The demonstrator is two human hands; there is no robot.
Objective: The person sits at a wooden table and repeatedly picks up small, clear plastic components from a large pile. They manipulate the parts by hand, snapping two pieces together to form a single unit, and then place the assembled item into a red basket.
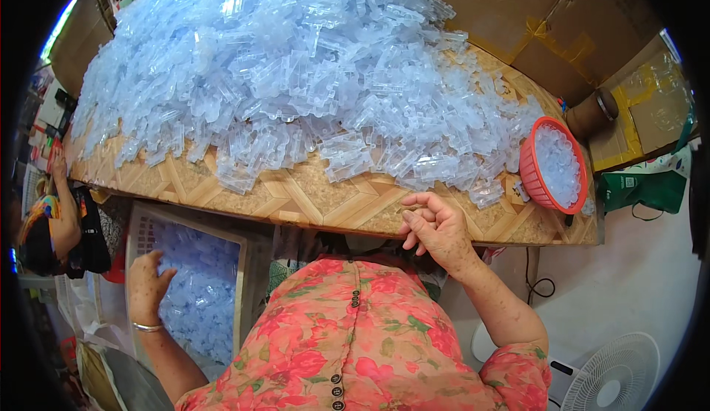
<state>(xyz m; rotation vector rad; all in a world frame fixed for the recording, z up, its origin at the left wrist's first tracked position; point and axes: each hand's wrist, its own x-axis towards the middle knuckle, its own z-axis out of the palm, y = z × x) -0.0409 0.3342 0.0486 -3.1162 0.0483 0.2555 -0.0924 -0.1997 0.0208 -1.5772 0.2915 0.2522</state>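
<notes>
A large heap of clear, bluish plastic pieces point(296, 63) covers most of the patterned table point(296, 196). My left hand point(150, 282) hangs over a pale plastic crate point(242, 285) left of my lap, with thumb and fingers apart and nothing visible in them. Inside that crate lie many similar clear bluish pieces point(196, 293). Just in front of the table's near edge, my right hand point(438, 232) is raised with its fingers loosely bent and apart. No piece shows between them.
On the table's right end, a red plastic basket point(526, 167) holds small clear pieces. Behind it stand a brown cylindrical container point(592, 114) and cardboard sheets point(532, 12). A white fan point(610, 381) is at lower right, a green bag point(647, 191) at right. Another person point(63, 222) sits at far left.
</notes>
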